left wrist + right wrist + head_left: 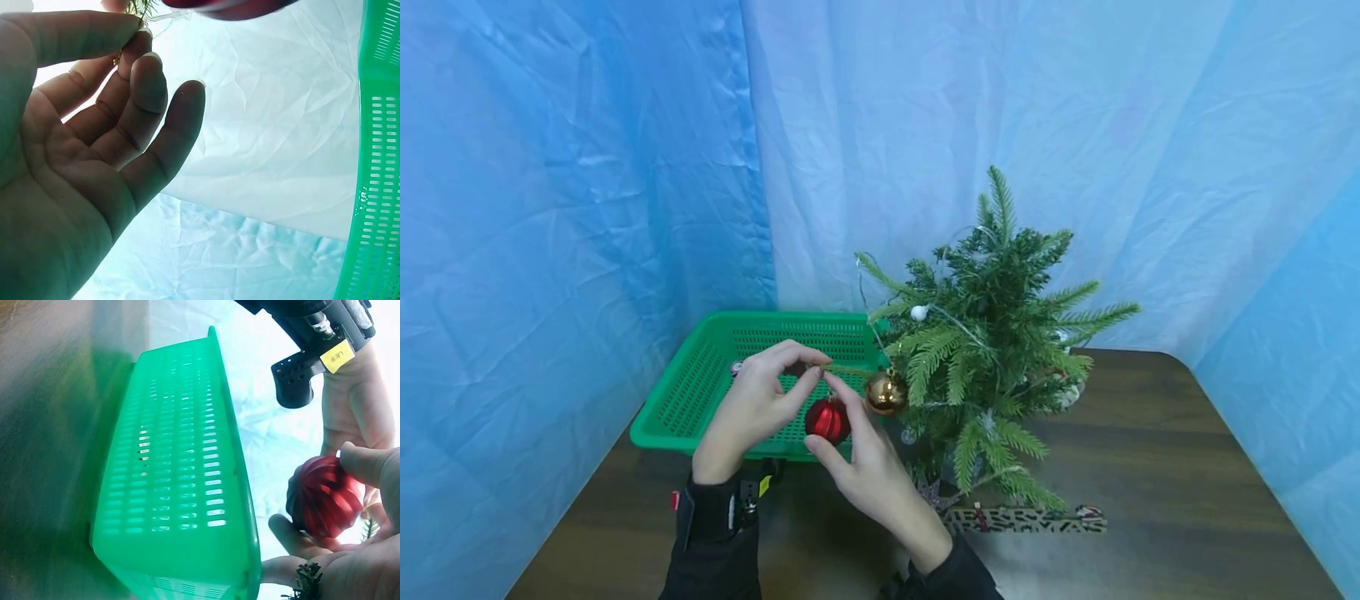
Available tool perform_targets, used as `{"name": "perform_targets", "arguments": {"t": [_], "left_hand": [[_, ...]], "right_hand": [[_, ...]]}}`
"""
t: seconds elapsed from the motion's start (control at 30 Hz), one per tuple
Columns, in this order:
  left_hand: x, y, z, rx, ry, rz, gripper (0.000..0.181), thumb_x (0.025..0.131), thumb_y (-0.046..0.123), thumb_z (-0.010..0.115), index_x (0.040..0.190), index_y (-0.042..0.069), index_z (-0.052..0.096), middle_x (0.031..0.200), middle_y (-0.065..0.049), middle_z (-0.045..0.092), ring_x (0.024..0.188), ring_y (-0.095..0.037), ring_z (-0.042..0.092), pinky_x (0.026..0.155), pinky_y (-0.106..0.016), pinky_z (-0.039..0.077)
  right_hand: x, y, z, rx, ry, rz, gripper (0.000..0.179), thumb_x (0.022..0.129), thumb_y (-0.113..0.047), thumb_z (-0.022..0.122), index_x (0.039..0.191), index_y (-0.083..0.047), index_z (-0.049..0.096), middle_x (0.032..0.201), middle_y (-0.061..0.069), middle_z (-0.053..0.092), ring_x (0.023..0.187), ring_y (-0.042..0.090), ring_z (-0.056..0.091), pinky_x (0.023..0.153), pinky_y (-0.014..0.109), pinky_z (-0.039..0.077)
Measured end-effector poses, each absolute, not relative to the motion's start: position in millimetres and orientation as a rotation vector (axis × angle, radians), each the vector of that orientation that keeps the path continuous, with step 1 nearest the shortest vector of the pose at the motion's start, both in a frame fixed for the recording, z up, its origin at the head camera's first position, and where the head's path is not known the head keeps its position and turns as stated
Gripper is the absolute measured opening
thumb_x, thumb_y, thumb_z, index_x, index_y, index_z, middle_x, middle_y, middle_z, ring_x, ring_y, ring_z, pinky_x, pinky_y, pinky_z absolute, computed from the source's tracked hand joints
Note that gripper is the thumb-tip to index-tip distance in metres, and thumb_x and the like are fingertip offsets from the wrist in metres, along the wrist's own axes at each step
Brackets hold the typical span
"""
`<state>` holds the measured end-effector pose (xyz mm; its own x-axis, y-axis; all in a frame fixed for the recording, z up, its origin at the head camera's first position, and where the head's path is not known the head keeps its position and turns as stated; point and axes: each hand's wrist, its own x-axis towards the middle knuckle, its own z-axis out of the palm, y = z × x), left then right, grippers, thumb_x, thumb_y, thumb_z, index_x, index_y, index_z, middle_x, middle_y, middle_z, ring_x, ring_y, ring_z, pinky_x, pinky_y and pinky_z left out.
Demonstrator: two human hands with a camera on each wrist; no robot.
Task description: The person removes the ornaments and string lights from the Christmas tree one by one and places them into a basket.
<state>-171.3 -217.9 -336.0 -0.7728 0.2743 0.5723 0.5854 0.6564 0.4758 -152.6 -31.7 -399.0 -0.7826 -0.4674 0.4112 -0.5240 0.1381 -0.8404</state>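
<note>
A fluted red Christmas bauble is held over the front of the green basket by my right hand. In the right wrist view the thumb lies against one side of the red bauble, with other fingers around its opposite side. My left hand pinches a thin gold cord between thumb and index finger, just above the bauble. The left wrist view shows that pinch, with the left hand's other fingers loosely bent and the bauble at the top edge.
The green basket stands behind the hands. To the right is a small artificial Christmas tree, bearing a gold bauble and a wire with white pieces. A lettered sign and a glittery star lie at its foot on the wooden table.
</note>
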Motion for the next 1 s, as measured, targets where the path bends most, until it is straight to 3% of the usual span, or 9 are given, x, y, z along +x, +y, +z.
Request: {"name": "perform_targets", "arguments": {"t": [0.33, 0.6, 1.0], "left_hand": [[-168.9, -217.3, -333.9, -0.678, -2.385, -0.892, 0.015, 0.095, 0.01, 0.073, 0.11, 0.01, 0.075, 0.106, 0.002, 0.072, 0.094, -0.014, 0.068, 0.074, -0.04, 0.057], [-166.4, -218.8, -332.2, -0.679, -2.367, -0.868, 0.014, 0.095, 0.009, 0.072, 0.108, 0.011, 0.076, 0.104, 0.003, 0.073, 0.087, -0.012, 0.066, 0.061, -0.027, 0.05], [-161.9, -224.8, -329.6, -0.637, -2.389, -0.875, 0.014, 0.093, 0.009, 0.074, 0.108, 0.011, 0.077, 0.105, 0.002, 0.073, 0.081, -0.01, 0.062, 0.055, -0.027, 0.05]], "right_hand": [[-151.6, -30.9, -398.6, 1.003, -2.35, 1.76, 0.071, 0.103, -0.03, 0.062, 0.161, -0.037, 0.021, 0.162, -0.002, 0.032, 0.147, 0.018, 0.031, 0.113, 0.052, 0.035], [-151.9, -32.8, -398.8, 1.032, -2.343, 1.713, 0.073, 0.103, -0.028, 0.063, 0.162, -0.034, 0.019, 0.16, 0.003, 0.033, 0.145, 0.019, 0.035, 0.112, 0.052, 0.037], [-150.5, -33.3, -397.9, 1.019, -2.348, 1.759, 0.076, 0.102, -0.028, 0.064, 0.162, -0.032, 0.018, 0.158, 0.011, 0.036, 0.144, 0.02, 0.037, 0.111, 0.051, 0.039]]}}
